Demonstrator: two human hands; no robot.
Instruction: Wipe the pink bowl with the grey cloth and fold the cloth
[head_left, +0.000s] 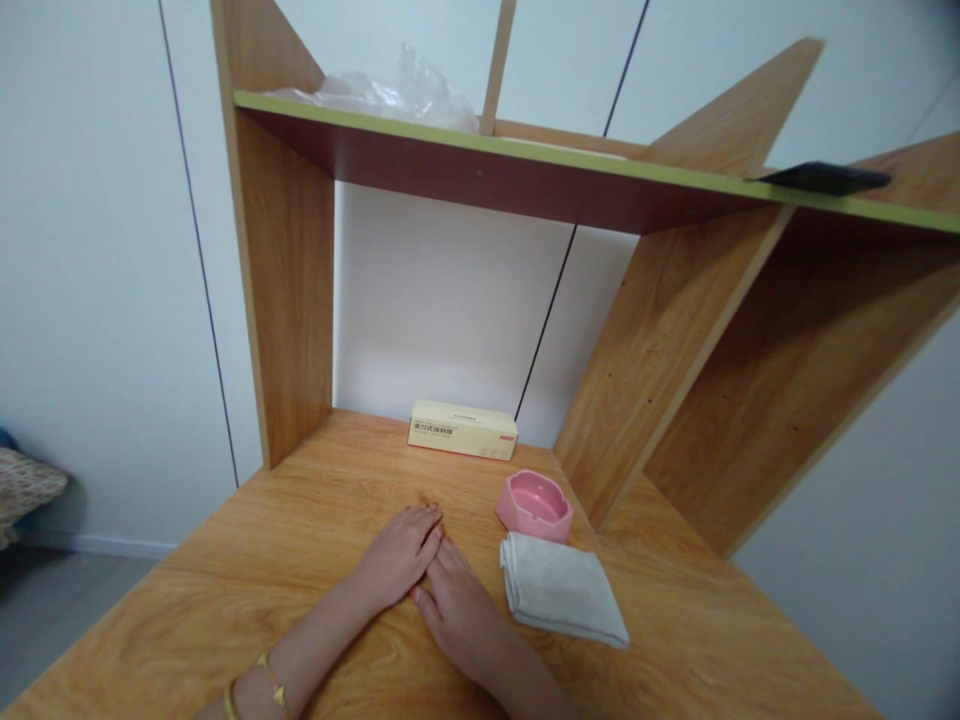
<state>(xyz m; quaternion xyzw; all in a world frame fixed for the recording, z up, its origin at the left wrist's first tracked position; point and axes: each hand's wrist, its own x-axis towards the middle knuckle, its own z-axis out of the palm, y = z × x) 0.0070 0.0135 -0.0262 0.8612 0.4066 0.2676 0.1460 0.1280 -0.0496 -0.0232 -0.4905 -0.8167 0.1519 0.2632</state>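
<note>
My left hand (397, 558) lies palm down on the wooden desk (360, 660), its fingers stretched forward and touching my right hand (457, 600). That right hand also rests flat, fingers extended, with its fingertips close beside the left ones. Neither hand holds anything. Just right of my right hand is a folded grey cloth (564, 588). Behind the cloth sits a pink ashtray-like dish (535, 506) with notches in its rim. Farther back, a long pale-yellow box (463, 430) with printed characters stands near the desk's rear edge.
A shelf (450, 150) with a green front edge spans above the desk. On it lie crumpled clear plastic (405, 95) and a dark flat object (825, 178). Upright wooden panels (289, 290) stand at left and right. Patterned fabric (30, 485) shows at far left.
</note>
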